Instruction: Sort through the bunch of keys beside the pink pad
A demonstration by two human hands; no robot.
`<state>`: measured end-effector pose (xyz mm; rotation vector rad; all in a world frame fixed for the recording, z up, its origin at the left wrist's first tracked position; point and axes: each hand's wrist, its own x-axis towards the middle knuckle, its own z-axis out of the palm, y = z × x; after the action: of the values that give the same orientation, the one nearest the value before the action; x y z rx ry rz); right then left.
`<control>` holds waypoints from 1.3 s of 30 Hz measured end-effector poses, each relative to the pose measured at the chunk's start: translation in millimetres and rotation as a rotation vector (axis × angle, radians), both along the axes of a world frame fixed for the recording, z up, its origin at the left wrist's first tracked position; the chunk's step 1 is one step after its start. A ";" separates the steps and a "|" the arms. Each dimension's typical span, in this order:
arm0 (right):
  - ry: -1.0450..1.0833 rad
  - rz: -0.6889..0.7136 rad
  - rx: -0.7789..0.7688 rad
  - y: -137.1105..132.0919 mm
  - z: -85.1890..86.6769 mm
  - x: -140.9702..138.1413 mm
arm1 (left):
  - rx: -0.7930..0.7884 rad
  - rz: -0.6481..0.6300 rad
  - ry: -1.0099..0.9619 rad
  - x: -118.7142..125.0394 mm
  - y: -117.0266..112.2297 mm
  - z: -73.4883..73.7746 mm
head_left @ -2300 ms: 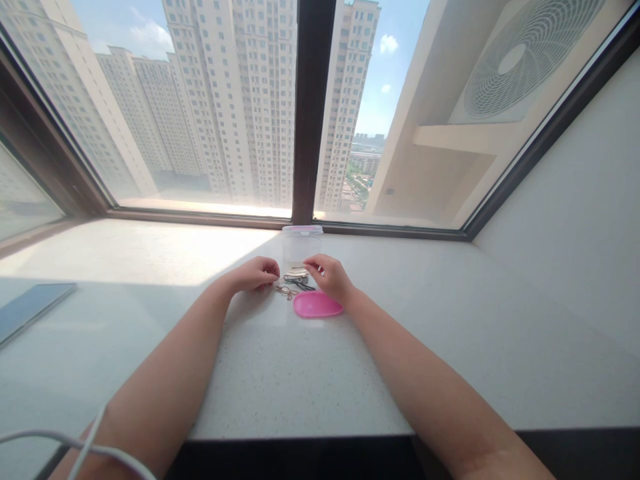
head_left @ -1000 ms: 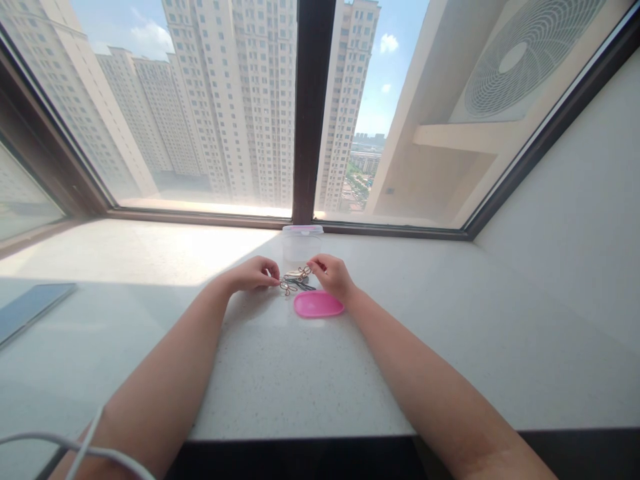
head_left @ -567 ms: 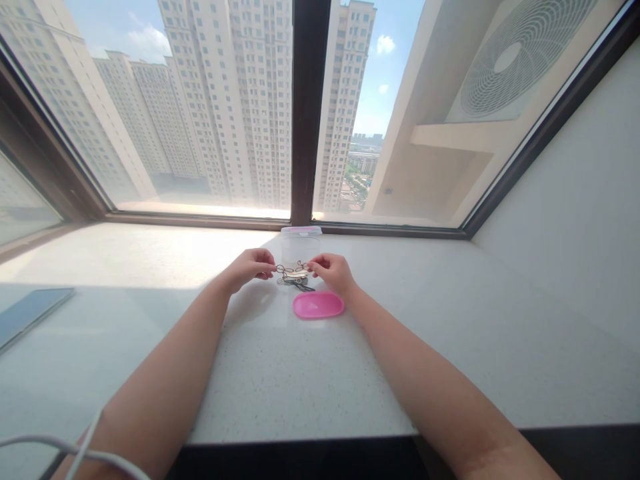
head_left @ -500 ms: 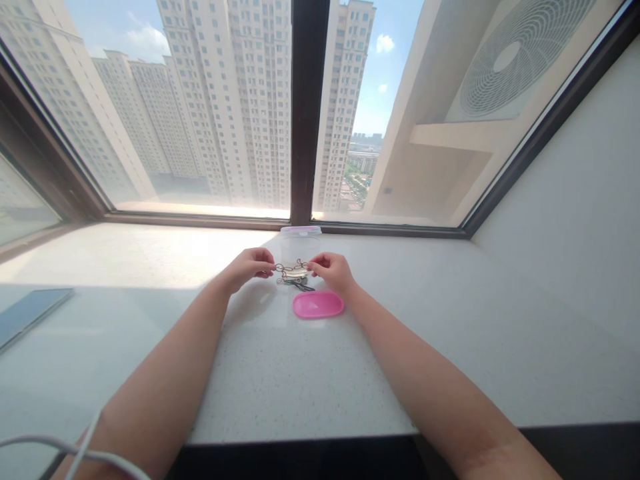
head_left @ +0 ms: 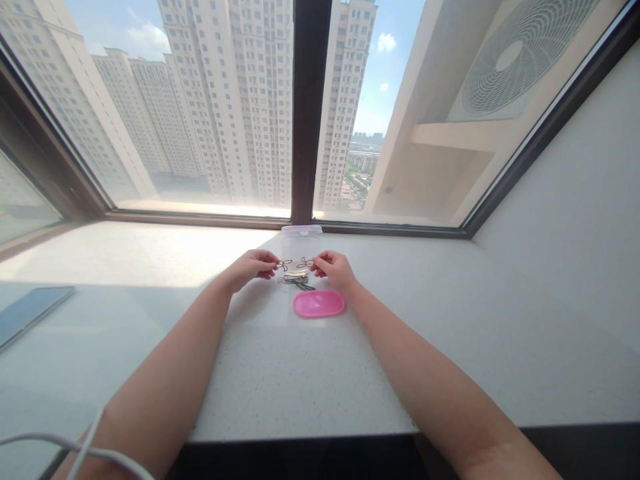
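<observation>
My left hand (head_left: 257,263) pinches a thin copper-coloured bent wire loop (head_left: 286,265) between thumb and fingertips. Opposite it, my right hand (head_left: 334,268) grips a second looped wire piece (head_left: 304,263) of the same colour. A small gap shows between the two pieces, both held just above the counter. Below them lies a small heap of metal and dark pieces (head_left: 300,283), too small to tell apart. A pink oval lid or shallow dish (head_left: 319,304) rests nearer to me, beside my right wrist. Behind the wires stands a clear plastic container (head_left: 301,241) with a pink-and-white top.
A flat tablet-like device (head_left: 33,312) lies on the white speckled counter (head_left: 305,373) at the left. White cable (head_left: 95,452) crosses over my left forearm at lower left. Dark window frames (head_left: 305,133) border the counter's far side, and a white wall (head_left: 565,267) rises at right.
The wire pieces, which looked joined in a chain between my hands, now hang apart with a gap. Both hands stay nearly in place.
</observation>
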<state>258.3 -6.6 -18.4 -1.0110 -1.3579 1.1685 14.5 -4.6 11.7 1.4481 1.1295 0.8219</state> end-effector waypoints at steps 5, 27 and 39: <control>0.060 0.020 -0.068 1.5 -0.5 1.5 | -0.022 -0.007 -0.004 0.4 0.0 -1.4; 0.162 0.166 -0.208 7.2 -5.7 1.2 | -0.064 -0.034 -0.016 4.9 -7.3 3.9; 0.173 0.275 -0.274 1.8 1.0 5.2 | -0.108 -0.142 -0.103 8.7 -7.6 -3.3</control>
<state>263.5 -4.8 -17.4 -0.9057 -1.2474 1.6454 23.3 -12.3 8.4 1.3640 0.9671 0.7165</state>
